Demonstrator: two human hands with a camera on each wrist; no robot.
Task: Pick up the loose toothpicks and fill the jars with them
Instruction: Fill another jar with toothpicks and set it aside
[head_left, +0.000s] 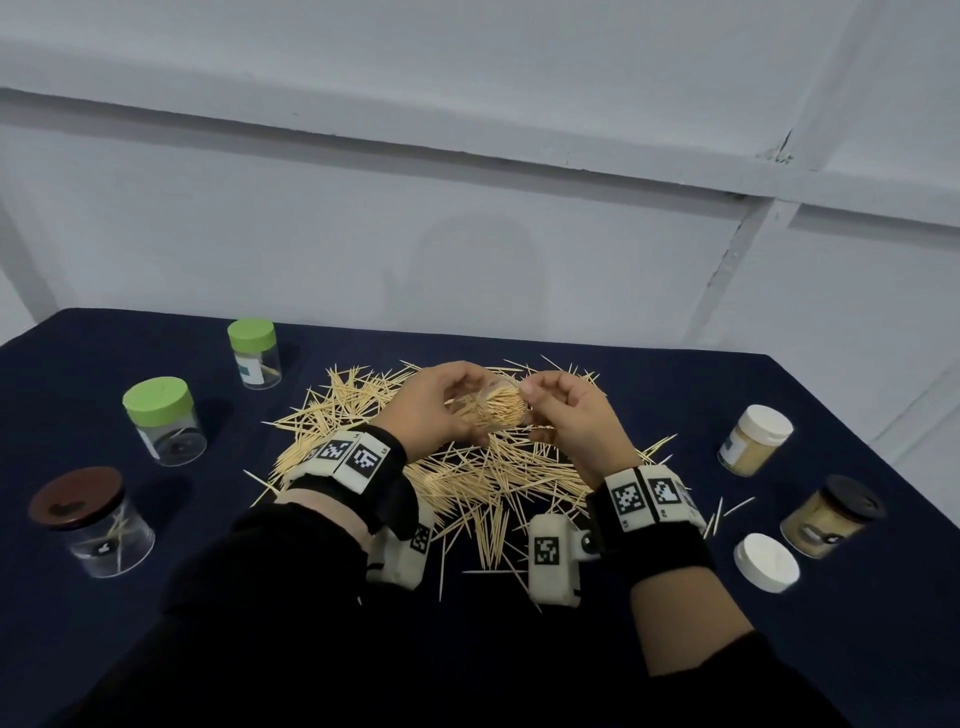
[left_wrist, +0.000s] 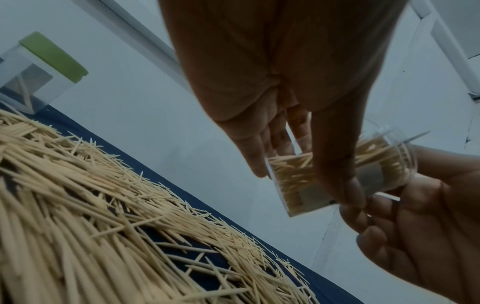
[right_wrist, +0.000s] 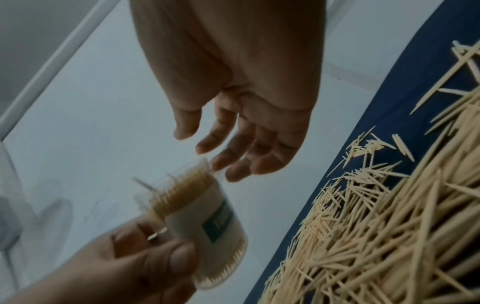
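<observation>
A clear jar packed with toothpicks is held above the pile, tipped so its open mouth faces right. My left hand grips the jar, fingers on one side and thumb on the other. At the jar's mouth my right hand has loose fingers, the fingertips touching the rim and holding nothing that I can see. Below both hands a wide heap of loose toothpicks lies on the dark blue cloth.
On the left stand two green-lidded jars and a brown-lidded jar, nearly empty. At the right are a white-lidded jar and a black-lidded jar, both full, with a loose white lid in front.
</observation>
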